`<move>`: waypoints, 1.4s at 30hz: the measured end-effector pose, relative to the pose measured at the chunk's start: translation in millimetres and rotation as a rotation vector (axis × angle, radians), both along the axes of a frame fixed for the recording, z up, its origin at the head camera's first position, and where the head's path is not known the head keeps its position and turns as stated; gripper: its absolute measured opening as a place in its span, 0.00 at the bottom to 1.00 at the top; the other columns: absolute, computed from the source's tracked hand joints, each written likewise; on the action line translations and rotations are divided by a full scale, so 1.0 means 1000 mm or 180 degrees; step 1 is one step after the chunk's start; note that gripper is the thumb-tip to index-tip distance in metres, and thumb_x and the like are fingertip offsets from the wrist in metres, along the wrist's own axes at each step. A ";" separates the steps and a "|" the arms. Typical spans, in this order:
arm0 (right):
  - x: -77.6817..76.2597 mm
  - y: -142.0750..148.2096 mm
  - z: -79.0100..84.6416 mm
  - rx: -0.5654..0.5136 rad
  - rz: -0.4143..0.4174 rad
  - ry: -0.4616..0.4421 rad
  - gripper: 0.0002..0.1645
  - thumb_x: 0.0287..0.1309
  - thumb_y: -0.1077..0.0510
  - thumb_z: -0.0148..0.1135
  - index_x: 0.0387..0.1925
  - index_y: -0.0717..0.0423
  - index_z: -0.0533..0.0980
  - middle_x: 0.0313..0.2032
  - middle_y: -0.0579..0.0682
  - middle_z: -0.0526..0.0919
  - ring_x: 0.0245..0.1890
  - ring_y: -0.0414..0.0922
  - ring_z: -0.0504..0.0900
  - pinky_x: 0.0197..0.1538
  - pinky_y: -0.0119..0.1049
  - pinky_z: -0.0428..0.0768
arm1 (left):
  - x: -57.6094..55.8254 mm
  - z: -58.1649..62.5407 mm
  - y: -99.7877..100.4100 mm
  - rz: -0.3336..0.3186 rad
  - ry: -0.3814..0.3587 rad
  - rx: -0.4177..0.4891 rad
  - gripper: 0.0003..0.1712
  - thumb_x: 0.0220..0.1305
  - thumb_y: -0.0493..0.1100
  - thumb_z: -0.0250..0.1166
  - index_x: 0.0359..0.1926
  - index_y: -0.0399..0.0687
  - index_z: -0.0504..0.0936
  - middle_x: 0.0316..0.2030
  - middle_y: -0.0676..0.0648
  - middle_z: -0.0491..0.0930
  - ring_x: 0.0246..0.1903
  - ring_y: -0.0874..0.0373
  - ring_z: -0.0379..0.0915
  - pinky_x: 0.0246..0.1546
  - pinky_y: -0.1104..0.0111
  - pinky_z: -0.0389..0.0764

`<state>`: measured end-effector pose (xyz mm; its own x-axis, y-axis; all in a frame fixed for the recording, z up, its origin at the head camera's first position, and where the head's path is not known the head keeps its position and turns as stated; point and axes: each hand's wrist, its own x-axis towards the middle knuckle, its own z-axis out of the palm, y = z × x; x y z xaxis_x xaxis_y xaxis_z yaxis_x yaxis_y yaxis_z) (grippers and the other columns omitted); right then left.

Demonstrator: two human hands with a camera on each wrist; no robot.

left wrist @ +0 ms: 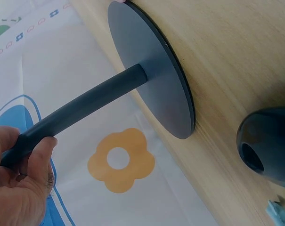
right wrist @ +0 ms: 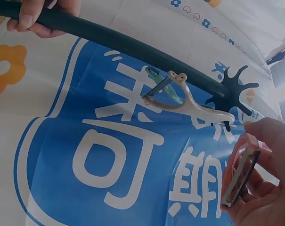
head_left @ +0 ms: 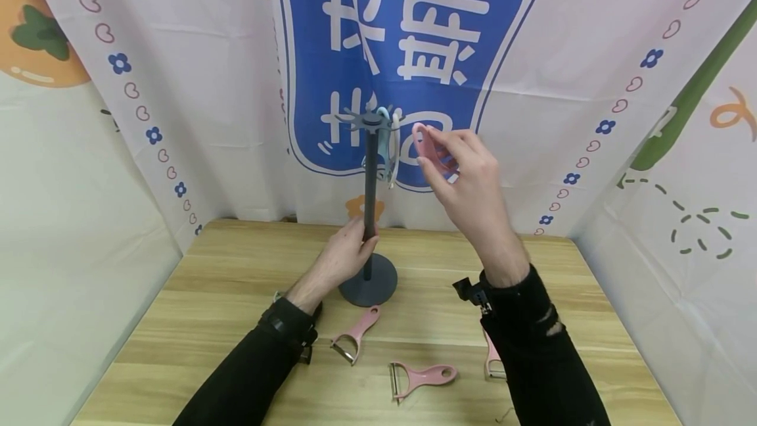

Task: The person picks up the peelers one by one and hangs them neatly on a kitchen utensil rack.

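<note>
My left hand (head_left: 340,255) grips the dark pole (head_left: 370,176) of a round-based stand, fingers and thumb around its lower part. A ring of hooks (head_left: 371,119) tops the pole. From the hooks hang a light blue peeler (head_left: 383,137) and a white peeler (right wrist: 194,107), side by side on the right. Just right of them, my right hand (head_left: 476,176) pinches a pink peeler (head_left: 427,146) at hook height, apart from the stand. Its blade (right wrist: 241,176) faces the wrist camera, and the fingers cover part of its handle.
On the wooden table (head_left: 225,294) lie a pink peeler (head_left: 362,329) before the base, another pink peeler (head_left: 430,375) nearer the front, and a third pink peeler (head_left: 492,357) partly behind my right sleeve. A dark rounded object (left wrist: 269,141) shows in the left wrist view. Printed cloth hangs behind.
</note>
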<state>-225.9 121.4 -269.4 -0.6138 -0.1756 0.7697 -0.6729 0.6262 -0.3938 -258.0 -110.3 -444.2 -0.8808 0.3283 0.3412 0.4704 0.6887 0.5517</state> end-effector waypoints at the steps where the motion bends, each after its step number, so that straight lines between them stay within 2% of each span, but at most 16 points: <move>1: 0.000 -0.001 0.000 0.0003 -0.0003 -0.0008 0.27 0.68 0.51 0.67 0.65 0.53 0.79 0.49 0.54 0.80 0.45 0.42 0.79 0.46 0.36 0.84 | 0.000 0.000 0.000 -0.0001 -0.0009 -0.0004 0.05 0.77 0.44 0.60 0.47 0.49 0.76 0.40 0.48 0.74 0.35 0.55 0.74 0.33 0.62 0.80; 12: -0.002 -0.018 0.004 -0.0023 0.0046 -0.0020 0.27 0.68 0.52 0.67 0.65 0.54 0.79 0.48 0.54 0.80 0.45 0.43 0.79 0.46 0.35 0.83 | -0.002 -0.003 0.000 -0.0003 -0.0016 -0.0011 0.04 0.77 0.43 0.60 0.48 0.49 0.75 0.39 0.48 0.74 0.34 0.56 0.74 0.32 0.62 0.80; 20: -0.005 -0.026 0.004 -0.0042 0.0103 -0.0038 0.28 0.67 0.51 0.68 0.65 0.55 0.79 0.49 0.53 0.80 0.45 0.40 0.79 0.45 0.34 0.83 | -0.002 -0.003 -0.001 -0.0036 0.0019 0.0026 0.04 0.76 0.41 0.61 0.47 0.49 0.75 0.39 0.48 0.74 0.35 0.56 0.74 0.32 0.62 0.80; 29: -0.007 -0.032 0.001 -0.0078 0.0119 -0.0178 0.28 0.67 0.51 0.68 0.66 0.53 0.78 0.50 0.53 0.79 0.45 0.39 0.79 0.46 0.31 0.83 | -0.002 -0.003 -0.001 -0.0049 0.0031 0.0033 0.04 0.76 0.42 0.60 0.47 0.49 0.75 0.39 0.48 0.74 0.35 0.56 0.74 0.33 0.62 0.81; 32: -0.008 -0.034 -0.002 -0.0095 0.0144 -0.0220 0.29 0.67 0.51 0.69 0.65 0.56 0.78 0.50 0.52 0.80 0.45 0.38 0.80 0.47 0.30 0.83 | -0.002 -0.003 -0.001 -0.0044 0.0037 0.0030 0.04 0.76 0.42 0.60 0.47 0.49 0.75 0.39 0.49 0.74 0.35 0.56 0.74 0.32 0.62 0.80; 42: -0.010 -0.038 -0.008 -0.0254 0.0285 -0.0345 0.27 0.66 0.53 0.69 0.63 0.58 0.76 0.50 0.51 0.80 0.47 0.38 0.81 0.49 0.39 0.86 | -0.002 -0.004 0.000 -0.0057 0.0108 0.0032 0.04 0.76 0.40 0.61 0.47 0.49 0.75 0.39 0.48 0.73 0.33 0.56 0.73 0.31 0.62 0.79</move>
